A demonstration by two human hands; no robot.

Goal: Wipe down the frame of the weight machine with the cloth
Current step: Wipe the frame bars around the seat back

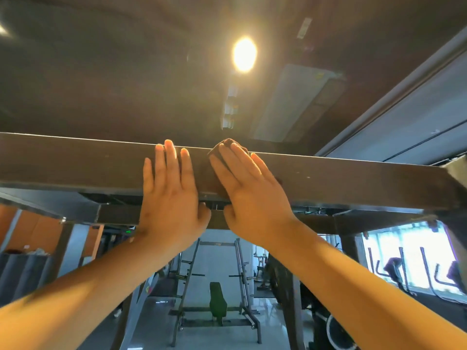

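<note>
The dark cloth [216,155] sits on the overhead frame beam [75,162], pressed under the straight fingers of the right hand [252,190]; the left hand [169,190] lies flat beside it, holding nothing. Soft and light (apt to bunch, I judge), it wants a spread palm

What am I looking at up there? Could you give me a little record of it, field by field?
place: a gym, seen looking upward
frame part: dark horizontal beam overhead
left hand: flat on the bare beam, fingers straight
right hand: flat, pressing the cloth against the beam
cloth look: dark brown, bunched, showing above the right fingertips
above: ceiling light, lit
background: rack with a bench, below the beam
</note>
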